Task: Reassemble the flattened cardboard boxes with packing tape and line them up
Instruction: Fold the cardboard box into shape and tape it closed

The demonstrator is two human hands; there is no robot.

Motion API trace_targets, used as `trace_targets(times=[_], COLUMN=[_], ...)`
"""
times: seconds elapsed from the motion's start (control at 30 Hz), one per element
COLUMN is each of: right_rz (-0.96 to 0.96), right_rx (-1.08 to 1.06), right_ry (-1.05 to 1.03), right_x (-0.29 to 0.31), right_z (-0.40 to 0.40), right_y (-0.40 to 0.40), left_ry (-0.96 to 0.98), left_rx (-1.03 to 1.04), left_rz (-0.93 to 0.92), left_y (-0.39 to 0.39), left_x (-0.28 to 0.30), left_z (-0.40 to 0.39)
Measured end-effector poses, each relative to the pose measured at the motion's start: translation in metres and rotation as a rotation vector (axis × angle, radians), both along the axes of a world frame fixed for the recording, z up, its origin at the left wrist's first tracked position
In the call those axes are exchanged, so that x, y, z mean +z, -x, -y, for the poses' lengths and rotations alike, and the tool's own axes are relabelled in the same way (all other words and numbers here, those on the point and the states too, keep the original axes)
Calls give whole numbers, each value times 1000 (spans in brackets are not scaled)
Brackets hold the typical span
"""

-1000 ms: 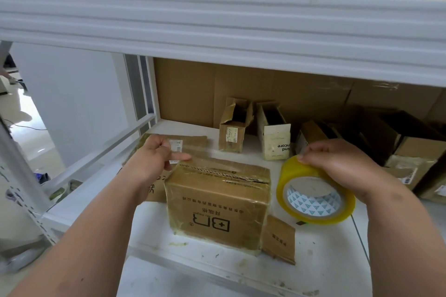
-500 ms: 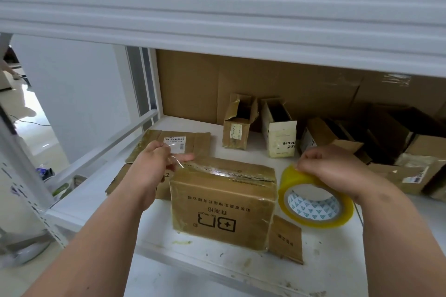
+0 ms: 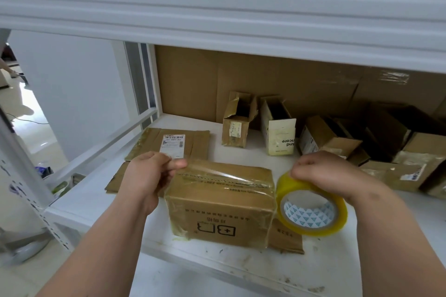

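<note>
A brown cardboard box with printed characters stands on the white shelf, one flap hanging open at its lower right. A strip of clear tape stretches across its top seam. My left hand pinches the strip's free end at the box's upper left corner. My right hand grips the yellow tape roll, held on edge just right of the box. Flattened boxes lie behind my left hand, one with a white label.
Several small assembled boxes stand in a row along the brown cardboard back wall, running to the right. A thick white shelf beam crosses overhead. The shelf's left post and the floor lie to the left.
The tape strip now lies stretched over the box's top seam between my two hands. The roll has tilted a little more upright beside the box. The camera has moved closer.
</note>
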State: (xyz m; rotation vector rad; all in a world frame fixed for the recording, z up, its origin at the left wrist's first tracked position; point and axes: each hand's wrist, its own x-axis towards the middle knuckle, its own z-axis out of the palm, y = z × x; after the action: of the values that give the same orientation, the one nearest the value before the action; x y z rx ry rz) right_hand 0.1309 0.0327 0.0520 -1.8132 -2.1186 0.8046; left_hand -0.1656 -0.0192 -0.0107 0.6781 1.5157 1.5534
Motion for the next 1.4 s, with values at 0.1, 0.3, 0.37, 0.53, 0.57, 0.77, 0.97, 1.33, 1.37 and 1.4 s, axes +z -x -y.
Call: trace_targets(times=[0.1,0.3,0.37,0.53,0.57,0.77,0.97,1.33,1.37,1.4], right_rz=[2,31,28,20,19,90,215,395,417,421], right_rx=[-19,-24,-24,-25,-31,-55,-20,6,-3,-15], right_ry=[0,-3,-2,6,7,-16,-46,-187,-196,-191], right_x=[-10,-23,-25,-30,-30,-36,-33,-39,-41,-42], right_z=[3,8,8,7,8,14,19,29,27,26], right_y=[-3,-4,-4,-5,-5,-4,2,2,5,8], left_ry=[-12,10,35,94,101,177,175,307,302,295], left_rx=[44,132,134,100,91,69,-49,-90,-93,-101], left_rz=[21,7,-21,-104,-131,-242,-451,-491,-441,-413], left_y=[-5,-6,-6,-8,-8,-14,-12,-46,-46,-45], left_x=[-5,-16,-24,-33,-33,-30,-15,-13,-15,-17], left_z=[4,18,23,29,29,29,34,17,16,16])
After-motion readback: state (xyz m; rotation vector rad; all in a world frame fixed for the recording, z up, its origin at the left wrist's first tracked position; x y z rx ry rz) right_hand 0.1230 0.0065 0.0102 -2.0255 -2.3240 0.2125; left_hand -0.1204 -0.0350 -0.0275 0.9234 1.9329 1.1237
